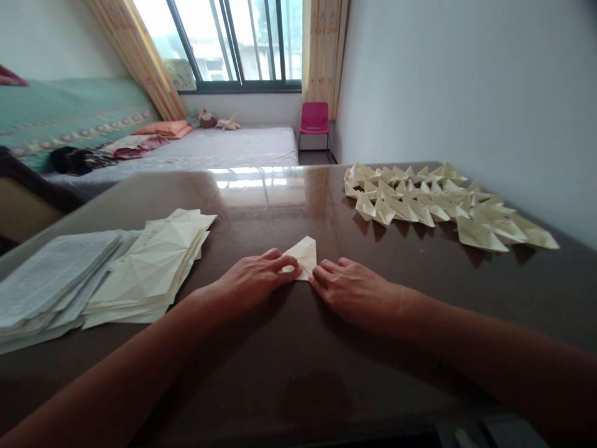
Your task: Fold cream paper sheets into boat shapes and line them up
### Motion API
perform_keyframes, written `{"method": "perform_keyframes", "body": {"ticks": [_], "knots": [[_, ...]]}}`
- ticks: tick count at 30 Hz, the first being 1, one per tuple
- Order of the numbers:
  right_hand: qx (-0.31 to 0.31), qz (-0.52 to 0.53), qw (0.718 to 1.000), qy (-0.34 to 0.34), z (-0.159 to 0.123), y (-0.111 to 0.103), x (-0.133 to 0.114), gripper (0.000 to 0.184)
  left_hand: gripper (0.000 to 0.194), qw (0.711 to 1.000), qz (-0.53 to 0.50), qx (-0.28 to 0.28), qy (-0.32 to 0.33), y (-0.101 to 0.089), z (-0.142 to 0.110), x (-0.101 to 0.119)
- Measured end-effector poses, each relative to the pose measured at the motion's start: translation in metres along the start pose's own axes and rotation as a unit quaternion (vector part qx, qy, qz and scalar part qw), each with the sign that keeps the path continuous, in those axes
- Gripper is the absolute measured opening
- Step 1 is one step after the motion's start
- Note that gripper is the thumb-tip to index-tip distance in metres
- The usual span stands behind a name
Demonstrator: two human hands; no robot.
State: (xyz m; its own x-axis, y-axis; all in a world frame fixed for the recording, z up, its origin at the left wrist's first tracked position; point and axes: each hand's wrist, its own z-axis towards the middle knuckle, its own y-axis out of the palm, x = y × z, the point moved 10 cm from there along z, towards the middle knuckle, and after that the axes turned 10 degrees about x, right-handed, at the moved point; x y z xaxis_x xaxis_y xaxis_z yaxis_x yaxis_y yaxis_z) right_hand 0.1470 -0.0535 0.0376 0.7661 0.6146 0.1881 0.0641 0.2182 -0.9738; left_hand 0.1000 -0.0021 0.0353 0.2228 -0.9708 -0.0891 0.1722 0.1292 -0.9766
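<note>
A small cream folded paper piece (305,254) lies on the glossy brown table (298,348) in front of me. My left hand (252,281) rests flat on the table, its fingertips pressing the left edge of the paper. My right hand (354,290) lies on the other side, fingertips pinching the lower right edge. Both hands hold the paper down against the tabletop.
A stack of creased cream sheets (153,267) and a pile of grey-white sheets (51,280) lie at the left. Several finished folded paper pieces (438,202) spread over the table's far right. Beyond are a bed (209,149), a pink chair (314,121) and a window.
</note>
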Motion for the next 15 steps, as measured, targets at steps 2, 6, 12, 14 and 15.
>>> {"method": "perform_keyframes", "body": {"ticks": [2,6,12,14,15], "knots": [[-0.004,0.005,1.0,0.006,-0.001,-0.002,0.0,0.025,0.044,1.0,0.003,-0.015,-0.011,-0.002,-0.002,-0.004],[-0.016,0.009,1.0,0.014,-0.001,-0.005,0.001,0.022,0.039,1.0,0.001,-0.02,-0.02,-0.007,-0.004,-0.005],[0.034,0.029,0.998,0.044,0.008,-0.001,0.013,0.019,0.028,0.999,-0.019,-0.006,-0.035,-0.005,-0.006,-0.011],[0.05,0.033,0.996,0.064,0.013,0.005,0.02,0.026,0.025,0.998,-0.026,0.005,-0.048,-0.003,-0.006,-0.017],[0.054,0.032,0.996,0.07,0.014,0.008,0.023,0.029,0.024,0.998,-0.027,0.01,-0.052,-0.002,-0.007,-0.02]]}}
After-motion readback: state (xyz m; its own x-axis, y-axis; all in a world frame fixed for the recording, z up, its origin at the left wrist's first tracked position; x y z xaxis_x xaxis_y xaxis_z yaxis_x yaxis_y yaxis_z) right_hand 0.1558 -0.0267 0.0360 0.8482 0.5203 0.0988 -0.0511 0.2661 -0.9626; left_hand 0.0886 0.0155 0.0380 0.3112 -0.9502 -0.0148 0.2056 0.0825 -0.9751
